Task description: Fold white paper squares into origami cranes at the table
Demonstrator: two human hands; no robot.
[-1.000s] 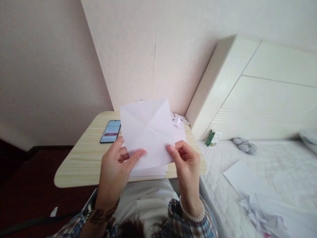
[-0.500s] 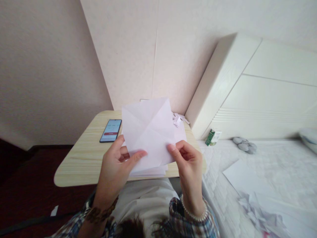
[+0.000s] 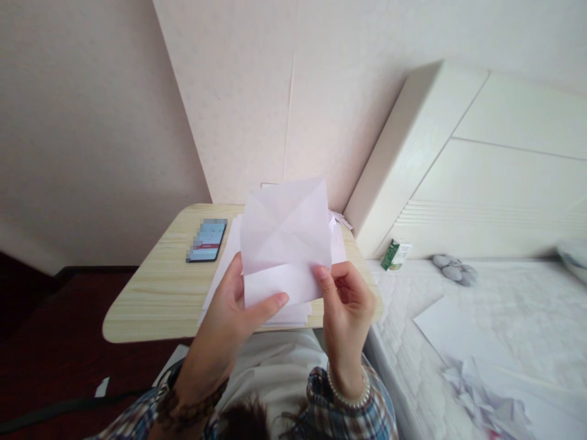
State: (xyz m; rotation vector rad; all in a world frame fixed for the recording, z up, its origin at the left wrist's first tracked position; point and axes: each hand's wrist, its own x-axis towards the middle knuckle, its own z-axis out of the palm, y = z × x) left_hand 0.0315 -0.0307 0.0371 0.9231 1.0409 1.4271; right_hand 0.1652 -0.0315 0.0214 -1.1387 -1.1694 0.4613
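A creased sheet of white paper (image 3: 287, 229) is held up above the small table, with diagonal fold lines crossing near its middle. Its bottom part is folded over as a band toward me. My left hand (image 3: 229, 311) grips the lower left, thumb lying across the folded band and fingers behind. My right hand (image 3: 346, 299) pinches the lower right edge between thumb and fingers. Beneath the held sheet, a stack of white paper (image 3: 220, 278) lies on the table, partly hidden by my hands.
A phone (image 3: 207, 240) rests at the left of the wooden table (image 3: 147, 305). Paper scraps (image 3: 340, 220) lie at its back right. On the bed (image 3: 413, 324) are a green and white box (image 3: 395, 254), a grey soft item (image 3: 454, 269) and crumpled paper (image 3: 490, 397).
The sheet's bottom part has been folded up into a band, and the sheet has shifted slightly right. My left hand has moved right with it; more of the stack shows.
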